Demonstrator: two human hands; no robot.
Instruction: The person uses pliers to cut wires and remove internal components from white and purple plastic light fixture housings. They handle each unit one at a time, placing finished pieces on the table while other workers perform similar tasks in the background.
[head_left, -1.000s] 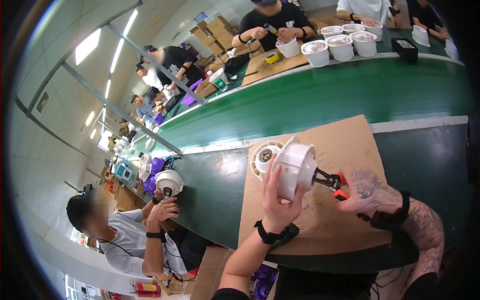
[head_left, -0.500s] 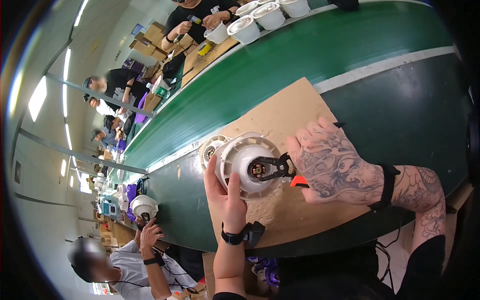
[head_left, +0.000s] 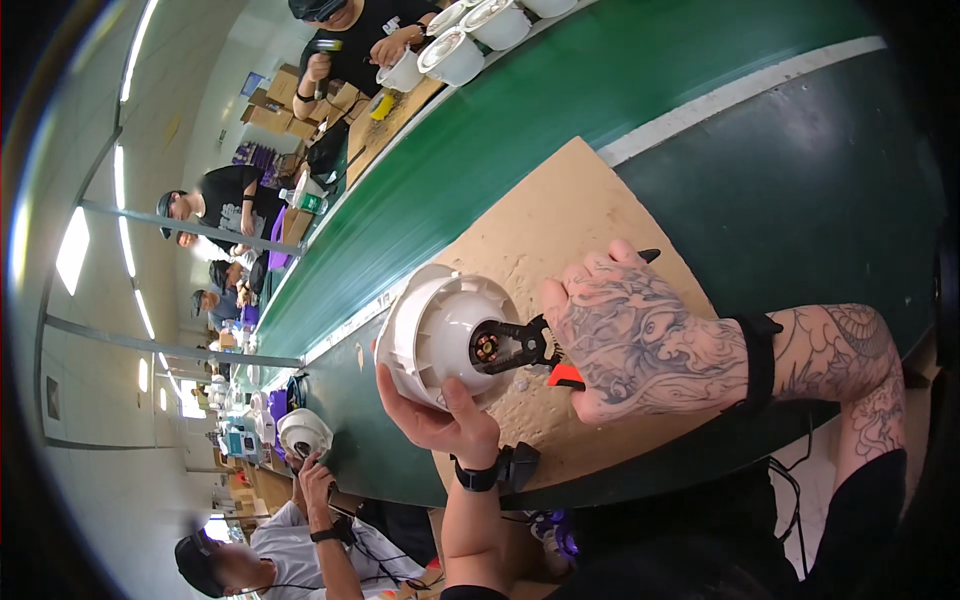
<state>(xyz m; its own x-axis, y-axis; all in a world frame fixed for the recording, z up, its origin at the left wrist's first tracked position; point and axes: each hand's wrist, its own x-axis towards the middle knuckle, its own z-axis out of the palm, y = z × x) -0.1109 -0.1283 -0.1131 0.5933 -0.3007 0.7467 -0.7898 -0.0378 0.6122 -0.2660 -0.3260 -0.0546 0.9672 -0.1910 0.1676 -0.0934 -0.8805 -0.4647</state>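
My left hand is closed around the near side of a white round plastic housing, which is tilted over a brown board. Its domed middle has a dark round recess with copper-coloured parts inside. My right hand grips a pair of black pliers with a red-orange handle part. The jaws reach to the recess; whether they are clamped on anything there I cannot make out.
Under my work lies a brown board on the dark green table. Beyond runs a green conveyor belt. Several white tubs stand at its far side, near a co-worker with a hammer. Another co-worker at lower left handles a similar housing.
The housing has tipped up and moved left with my left hand. My right hand and the pliers have followed left. The far co-worker's hammer is raised and farther from the tub.
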